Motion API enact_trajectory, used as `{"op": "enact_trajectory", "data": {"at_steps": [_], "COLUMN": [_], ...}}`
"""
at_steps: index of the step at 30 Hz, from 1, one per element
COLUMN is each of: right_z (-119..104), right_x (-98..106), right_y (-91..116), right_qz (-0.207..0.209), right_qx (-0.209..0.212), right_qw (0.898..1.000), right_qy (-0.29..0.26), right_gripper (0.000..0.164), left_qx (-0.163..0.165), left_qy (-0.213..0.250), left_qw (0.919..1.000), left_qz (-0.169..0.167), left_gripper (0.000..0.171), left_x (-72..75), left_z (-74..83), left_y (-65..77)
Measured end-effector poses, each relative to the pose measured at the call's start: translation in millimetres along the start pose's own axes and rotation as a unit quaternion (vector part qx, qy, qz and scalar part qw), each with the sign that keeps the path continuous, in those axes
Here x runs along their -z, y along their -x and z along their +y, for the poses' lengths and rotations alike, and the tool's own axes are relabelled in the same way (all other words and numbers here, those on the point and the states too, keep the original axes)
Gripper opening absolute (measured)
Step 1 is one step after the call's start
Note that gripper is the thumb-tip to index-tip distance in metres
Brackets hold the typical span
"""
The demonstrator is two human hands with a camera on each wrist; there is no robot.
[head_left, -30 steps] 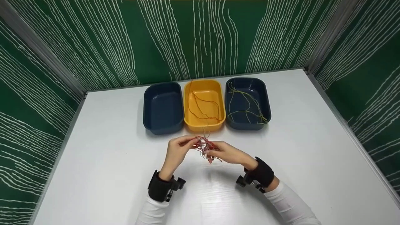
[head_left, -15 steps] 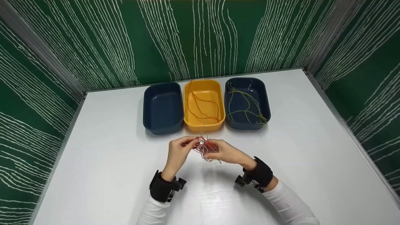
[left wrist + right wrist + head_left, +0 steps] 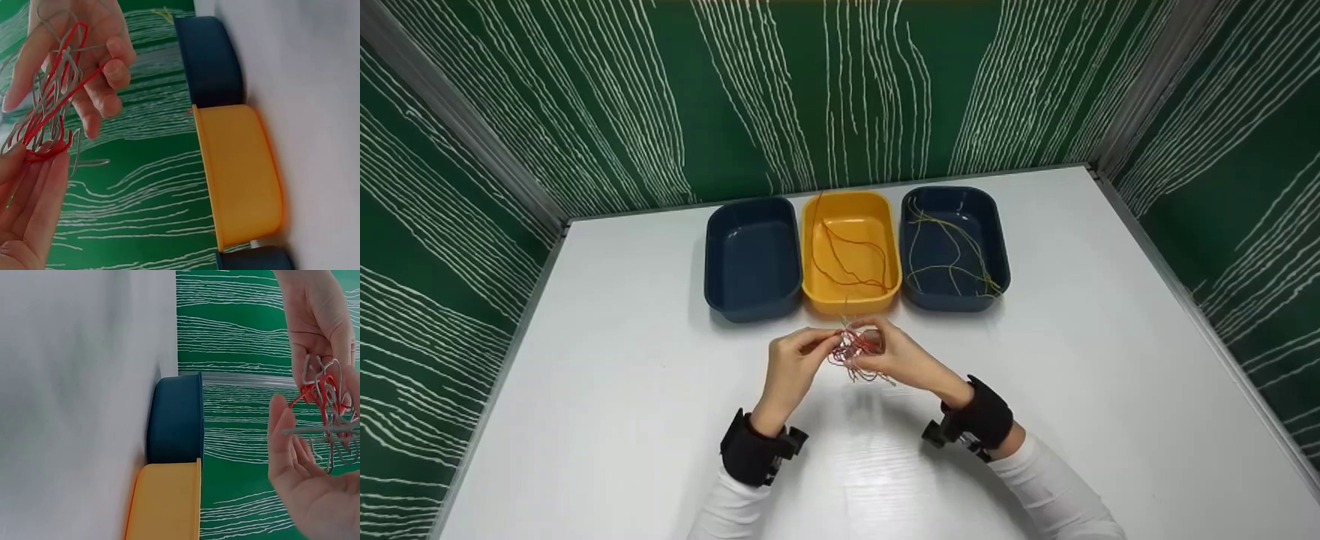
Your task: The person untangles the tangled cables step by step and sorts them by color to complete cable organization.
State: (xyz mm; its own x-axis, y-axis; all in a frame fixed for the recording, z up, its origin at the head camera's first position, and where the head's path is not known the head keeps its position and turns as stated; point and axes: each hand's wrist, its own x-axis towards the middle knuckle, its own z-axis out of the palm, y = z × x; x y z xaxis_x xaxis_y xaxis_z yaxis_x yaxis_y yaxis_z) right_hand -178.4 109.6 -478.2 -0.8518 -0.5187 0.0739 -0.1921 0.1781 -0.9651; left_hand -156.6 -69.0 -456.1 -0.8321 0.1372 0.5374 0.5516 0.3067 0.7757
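Observation:
A tangle of thin red and grey wires (image 3: 851, 351) hangs between both hands, above the table in front of the bins. My left hand (image 3: 795, 367) pinches its left side with thumb and fingertips; in the left wrist view a red loop (image 3: 50, 153) crosses those fingers. From the other side my right hand (image 3: 911, 360) holds the tangle between its thumb and curled fingers. Several loose ends stick out, and a grey wire (image 3: 315, 430) shows plainly in the right wrist view. Where single wires run inside the bunch cannot be made out.
Three bins stand side by side behind the hands: a dark blue one (image 3: 754, 311) at left, a yellow one (image 3: 851, 306) with orange-red wires (image 3: 847, 282), and a dark blue one (image 3: 952, 302) with yellow-green wires (image 3: 952, 266). Green walls (image 3: 675, 90) enclose the white table (image 3: 622, 390).
The right hand's fingers have shifted up and round the tangle, towards the left hand's fingertips. My left hand has moved slightly right. The bins and their wires are unchanged.

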Motion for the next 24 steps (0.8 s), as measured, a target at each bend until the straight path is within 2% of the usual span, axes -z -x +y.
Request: {"op": "enact_trajectory", "data": {"at_steps": [2,5,9,13,17,24], "right_z": [1,-1,-3,-3,0,4], "right_x": [0,0,-2,-4,-5,-3], "right_y": [-1,-3,-5,-6,-7,-6], "right_qz": [-0.007,-0.015,-0.018,-0.035,-0.057,-0.071], "right_qx": [0.012,0.034,0.046,0.028,0.006,0.001], "right_qw": [1.0,0.999,0.998,0.998,0.998,0.997], "right_qy": [-0.016,0.002,0.041,0.036,0.002,-0.04], "right_gripper": [0.066,0.072,0.06,0.042,0.025,0.025], "left_qx": [-0.015,-0.04,-0.065,-0.054,-0.036,-0.034], "left_qy": [-0.01,-0.027,-0.045,-0.031,-0.007,-0.002], "left_qw": [0.9998,0.9989,0.9969,0.9981,0.9993,0.9994], "left_qz": [-0.001,-0.001,-0.001,-0.004,-0.002,0.002], "left_gripper": [0.009,0.01,0.009,0.009,0.007,0.011], "left_x": [-0.5,-3.5,-6.1,-8.4,-9.6,-8.8], "left_z": [-0.7,-10.4,-10.3,-9.7,-8.7,-10.1], "left_y": [0.2,1.1,0.6,0.5,1.1,0.4]}}
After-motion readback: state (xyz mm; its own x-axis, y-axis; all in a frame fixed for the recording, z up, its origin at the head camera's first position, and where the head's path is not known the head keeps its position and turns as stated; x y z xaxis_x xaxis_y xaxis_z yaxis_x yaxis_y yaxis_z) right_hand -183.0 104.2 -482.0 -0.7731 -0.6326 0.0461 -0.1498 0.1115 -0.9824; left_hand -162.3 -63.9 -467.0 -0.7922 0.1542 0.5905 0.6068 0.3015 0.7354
